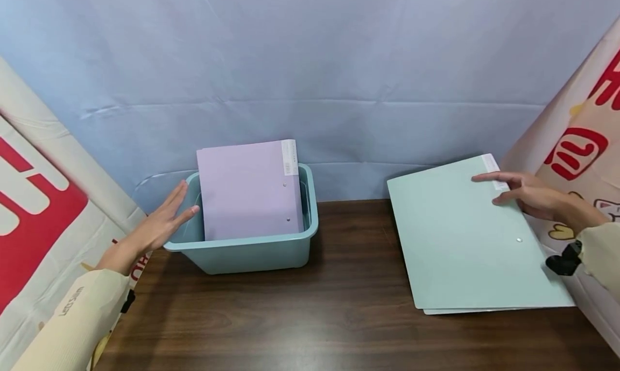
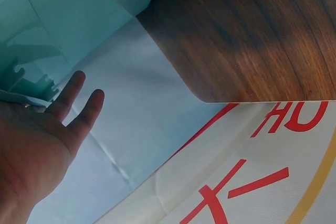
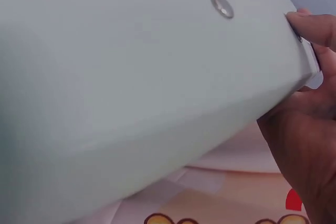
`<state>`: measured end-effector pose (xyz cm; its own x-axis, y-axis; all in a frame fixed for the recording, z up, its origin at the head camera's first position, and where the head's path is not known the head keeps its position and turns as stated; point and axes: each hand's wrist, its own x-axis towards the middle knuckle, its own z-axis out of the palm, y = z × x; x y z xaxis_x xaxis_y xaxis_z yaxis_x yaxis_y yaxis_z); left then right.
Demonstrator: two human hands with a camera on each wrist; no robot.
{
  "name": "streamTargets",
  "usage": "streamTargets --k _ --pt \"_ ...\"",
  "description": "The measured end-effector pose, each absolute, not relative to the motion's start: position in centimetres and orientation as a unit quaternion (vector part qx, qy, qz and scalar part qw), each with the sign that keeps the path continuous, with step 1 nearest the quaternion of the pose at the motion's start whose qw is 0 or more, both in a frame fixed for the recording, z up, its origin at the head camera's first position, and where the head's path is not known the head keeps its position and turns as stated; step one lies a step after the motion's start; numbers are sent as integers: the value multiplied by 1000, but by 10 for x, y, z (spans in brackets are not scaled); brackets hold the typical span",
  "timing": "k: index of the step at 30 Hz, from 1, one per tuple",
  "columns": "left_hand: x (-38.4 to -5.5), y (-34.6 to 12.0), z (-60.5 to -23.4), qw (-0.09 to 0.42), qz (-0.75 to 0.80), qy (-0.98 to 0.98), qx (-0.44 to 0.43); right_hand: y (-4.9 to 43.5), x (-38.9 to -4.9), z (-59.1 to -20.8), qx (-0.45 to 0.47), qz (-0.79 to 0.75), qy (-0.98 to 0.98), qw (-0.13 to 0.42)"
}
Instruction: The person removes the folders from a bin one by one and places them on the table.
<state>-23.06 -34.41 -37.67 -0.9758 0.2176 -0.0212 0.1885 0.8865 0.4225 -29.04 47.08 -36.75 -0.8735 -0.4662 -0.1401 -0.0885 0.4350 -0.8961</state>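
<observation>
My right hand [image 1: 537, 196] grips a mint green file folder [image 1: 465, 242] by its spine, near the white label [image 1: 491, 169]. In the right wrist view the thumb [image 3: 315, 27] lies on the cover and other fingers reach round the spine, partly hidden. A second mint edge shows under the folder's near side. My left hand [image 1: 157, 223], fingers straight, is at the left rim of a blue-green plastic bin [image 1: 256, 255]. Purple folders [image 1: 247, 193] stand in that bin, tilted back, with a white label at upper right.
The bin and the mint folder are on a dark wood table [image 1: 310, 317]. Behind rises a pale blue cloth backdrop [image 1: 310, 80]. Printed cloths with red lettering hang at the left [image 1: 43, 209] and right [image 1: 581, 145], close beside the hands.
</observation>
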Motion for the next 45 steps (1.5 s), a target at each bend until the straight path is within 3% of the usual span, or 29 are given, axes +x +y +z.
streamTargets --k 5,12,26,38,45 --pt "-231 -344 -377 36 215 970 105 486 -292 -378 -188 -473 840 187" --pt "-233 -344 -379 31 213 971 102 510 -296 -384 -157 -470 832 249" --pt "-233 -343 -376 33 214 971 97 513 -293 -399 -91 -389 883 249" --pt "-234 -343 -378 34 210 972 96 512 -304 -412 -122 -284 936 171" --pt "-236 -344 -380 29 209 973 96 512 -306 -422 -106 -279 939 172"
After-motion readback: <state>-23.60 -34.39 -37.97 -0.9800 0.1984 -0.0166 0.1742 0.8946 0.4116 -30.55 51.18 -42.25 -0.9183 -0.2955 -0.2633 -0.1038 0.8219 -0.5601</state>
